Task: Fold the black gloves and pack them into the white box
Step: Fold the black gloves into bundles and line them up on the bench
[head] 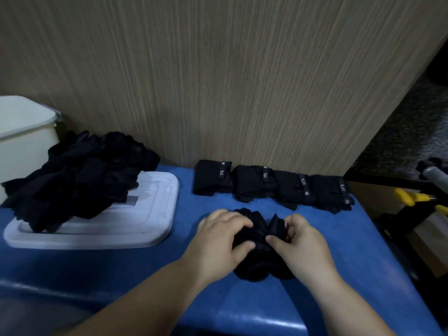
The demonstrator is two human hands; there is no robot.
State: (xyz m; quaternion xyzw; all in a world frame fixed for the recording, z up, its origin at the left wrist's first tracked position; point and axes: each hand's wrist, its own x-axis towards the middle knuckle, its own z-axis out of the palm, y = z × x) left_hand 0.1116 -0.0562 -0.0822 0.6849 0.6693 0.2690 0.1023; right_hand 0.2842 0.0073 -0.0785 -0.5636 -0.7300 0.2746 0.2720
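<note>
A bunched pair of black gloves lies on the blue table in front of me. My left hand grips its left side, fingers curled over the fabric. My right hand pinches the right side between thumb and fingers. Several folded black gloves sit in a row along the back wall. A loose pile of black gloves lies on a white lid at the left. The white box stands at the far left, partly behind the pile.
A wood-grain wall rises straight behind the table. Past the table's right edge stand dark equipment and a yellow-handled tool. The table's front edge runs near my forearms.
</note>
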